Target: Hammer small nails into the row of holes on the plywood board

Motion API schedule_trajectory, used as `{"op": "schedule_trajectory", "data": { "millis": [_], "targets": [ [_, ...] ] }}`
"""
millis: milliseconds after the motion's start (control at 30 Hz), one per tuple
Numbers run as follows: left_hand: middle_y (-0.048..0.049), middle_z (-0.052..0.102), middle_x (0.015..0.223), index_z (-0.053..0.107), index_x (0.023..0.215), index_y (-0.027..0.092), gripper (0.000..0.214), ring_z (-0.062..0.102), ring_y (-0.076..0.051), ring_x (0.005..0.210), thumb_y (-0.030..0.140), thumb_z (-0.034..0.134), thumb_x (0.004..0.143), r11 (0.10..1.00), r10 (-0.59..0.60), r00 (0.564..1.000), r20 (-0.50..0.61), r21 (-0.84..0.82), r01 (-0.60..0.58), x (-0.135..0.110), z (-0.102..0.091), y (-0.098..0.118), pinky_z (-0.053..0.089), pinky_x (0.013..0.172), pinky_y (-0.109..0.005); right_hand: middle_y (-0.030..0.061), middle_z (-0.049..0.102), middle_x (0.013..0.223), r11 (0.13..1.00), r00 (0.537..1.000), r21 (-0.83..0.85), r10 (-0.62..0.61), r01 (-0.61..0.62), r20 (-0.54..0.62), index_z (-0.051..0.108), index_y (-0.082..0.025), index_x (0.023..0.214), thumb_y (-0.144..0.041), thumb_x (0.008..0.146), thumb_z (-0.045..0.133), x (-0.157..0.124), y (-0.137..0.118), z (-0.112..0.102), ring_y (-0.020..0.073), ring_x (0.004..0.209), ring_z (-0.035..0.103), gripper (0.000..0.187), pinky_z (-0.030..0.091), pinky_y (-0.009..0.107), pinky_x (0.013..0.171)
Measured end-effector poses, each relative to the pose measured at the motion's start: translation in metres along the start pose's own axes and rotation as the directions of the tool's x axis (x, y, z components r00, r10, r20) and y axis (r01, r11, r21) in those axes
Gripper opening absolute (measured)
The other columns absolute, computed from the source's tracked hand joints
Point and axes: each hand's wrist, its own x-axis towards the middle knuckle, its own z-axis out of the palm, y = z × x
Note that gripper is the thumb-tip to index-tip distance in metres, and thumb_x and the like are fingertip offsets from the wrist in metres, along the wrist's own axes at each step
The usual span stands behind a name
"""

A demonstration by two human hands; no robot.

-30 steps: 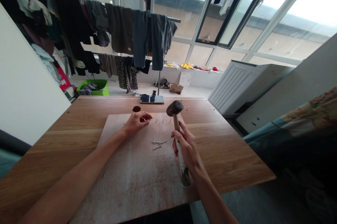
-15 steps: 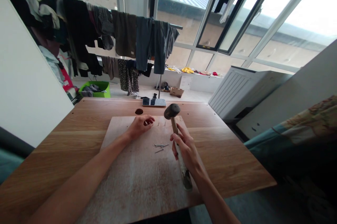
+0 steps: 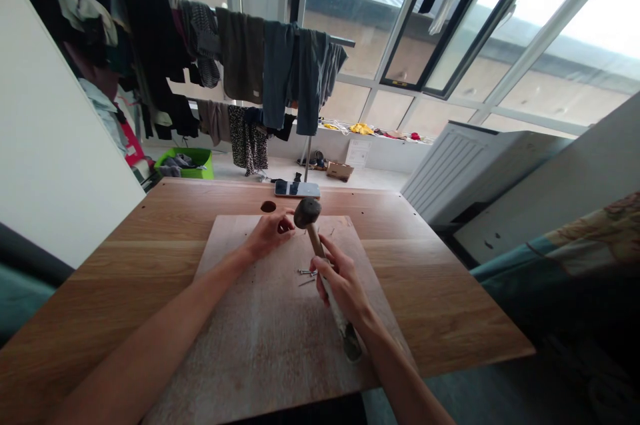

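Observation:
My right hand (image 3: 341,276) grips the pale handle of a hammer (image 3: 307,213), its dark rounded head raised over the far part of the board. My left hand (image 3: 270,236) rests on the board's far side, thumb and fingers pinched together just left of the hammer head. Whatever sits between those fingertips is too small to make out. A few thin nails (image 3: 333,232) stand in the whitish wooden board (image 3: 270,332) near its far edge. Several loose nails (image 3: 307,282) lie mid-board, partly hidden by my right hand.
Under the board is a wooden table (image 3: 440,292) with a round hole (image 3: 268,206). A phone (image 3: 297,189) lies at its far edge. Beyond stand a clothes rack with hanging trousers (image 3: 278,78), a green basket (image 3: 205,162) and a white ribbed panel (image 3: 445,162).
The hammer has swung left, bringing its head close to my left hand's fingertips and partly over the standing nails. My left hand stays at nearly the same spot on the board.

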Motion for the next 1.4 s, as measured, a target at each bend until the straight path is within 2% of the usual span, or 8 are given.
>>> {"op": "schedule_trajectory", "data": {
  "millis": [333, 400, 500, 600, 700, 867, 1067, 1400],
  "targets": [
    [-0.0038, 0.053, 0.093, 0.056, 0.092, 0.017, 0.024, 0.054, -0.016, 0.077, 0.026, 0.065, 0.072, 0.984, -0.004, 0.996, 0.087, 0.175, -0.012, 0.004, -0.016, 0.02, 0.047, 0.064, -0.027, -0.0026, 0.059, 0.076, 1.0, 0.993, 0.014, -0.022, 0.024, -0.114, 0.048, -0.018, 0.143, -0.039, 0.085, 0.061, -0.006, -0.004, -0.005, 0.0059, 0.036, 0.046, 0.063, 0.036, 0.019, 0.027],
    [-0.0022, 0.052, 0.091, 0.057, 0.09, 0.018, 0.018, 0.053, -0.016, 0.077, 0.028, 0.063, 0.075, 0.976, 0.013, 0.953, 0.304, 0.203, -0.079, 0.003, -0.021, 0.038, 0.047, 0.069, -0.029, -0.0031, 0.058, 0.077, 0.998, 0.986, 0.032, -0.04, 0.046, -0.164, 0.049, -0.02, 0.143, -0.039, 0.086, 0.061, -0.006, -0.006, -0.007, 0.0058, 0.036, 0.045, 0.061, 0.037, 0.019, 0.027],
    [-0.0027, 0.053, 0.099, 0.062, 0.088, 0.019, 0.017, 0.054, -0.017, 0.082, 0.029, 0.065, 0.074, 0.956, -0.033, 0.81, 0.586, 0.255, -0.145, -0.004, -0.017, 0.062, 0.046, 0.075, -0.03, -0.0034, 0.056, 0.076, 0.998, 0.979, 0.037, -0.041, 0.049, -0.199, 0.054, -0.02, 0.137, -0.039, 0.085, 0.06, -0.005, -0.01, -0.009, 0.0052, 0.036, 0.044, 0.055, 0.037, 0.019, 0.027],
    [-0.0039, 0.052, 0.102, 0.062, 0.081, 0.018, 0.01, 0.055, -0.018, 0.083, 0.025, 0.064, 0.074, 0.939, -0.115, 0.735, 0.669, 0.315, -0.14, -0.01, -0.006, 0.075, 0.045, 0.077, -0.031, -0.0032, 0.056, 0.076, 0.998, 0.977, 0.024, -0.044, 0.05, -0.207, 0.057, -0.018, 0.132, -0.039, 0.085, 0.06, -0.005, -0.012, -0.009, 0.005, 0.035, 0.044, 0.051, 0.037, 0.019, 0.027],
    [-0.0046, 0.054, 0.103, 0.061, 0.074, 0.017, 0.004, 0.056, -0.018, 0.085, 0.02, 0.063, 0.072, 0.938, -0.102, 0.717, 0.689, 0.307, -0.161, -0.011, -0.001, 0.079, 0.045, 0.079, -0.029, -0.003, 0.057, 0.076, 0.998, 0.979, 0.015, -0.052, 0.056, -0.195, 0.056, -0.017, 0.133, -0.039, 0.085, 0.059, -0.005, -0.011, -0.008, 0.0053, 0.035, 0.044, 0.053, 0.037, 0.019, 0.026],
    [-0.0028, 0.061, 0.085, 0.061, 0.076, 0.018, 0.003, 0.056, -0.018, 0.078, 0.016, 0.06, 0.074, 0.915, -0.142, 0.73, 0.668, 0.369, -0.16, -0.004, -0.021, 0.07, 0.042, 0.066, -0.027, -0.0028, 0.057, 0.078, 0.998, 0.983, 0.027, -0.044, 0.049, -0.178, 0.053, -0.017, 0.136, -0.039, 0.086, 0.059, -0.006, -0.007, -0.008, 0.0054, 0.036, 0.045, 0.055, 0.037, 0.019, 0.026],
    [-0.0027, 0.067, 0.079, 0.067, 0.09, 0.018, 0.017, 0.06, -0.017, 0.07, 0.013, 0.057, 0.078, 0.873, -0.223, 0.875, 0.429, 0.488, -0.016, 0.008, -0.056, 0.033, 0.039, 0.061, -0.025, -0.0027, 0.056, 0.079, 0.999, 0.983, 0.011, -0.047, 0.05, -0.176, 0.054, -0.018, 0.135, -0.039, 0.087, 0.058, -0.006, -0.006, -0.008, 0.0051, 0.037, 0.045, 0.052, 0.036, 0.018, 0.027],
    [-0.0058, 0.066, 0.09, 0.073, 0.084, 0.02, 0.015, 0.063, -0.019, 0.077, 0.015, 0.06, 0.08, 0.772, -0.174, 0.905, 0.389, 0.624, -0.12, 0.008, -0.056, 0.029, 0.043, 0.067, -0.027, -0.0028, 0.056, 0.079, 0.999, 0.985, 0.004, -0.041, 0.043, -0.17, 0.053, -0.018, 0.135, -0.038, 0.088, 0.058, -0.006, -0.005, -0.007, 0.0048, 0.036, 0.045, 0.052, 0.036, 0.018, 0.026]
  ]
}}
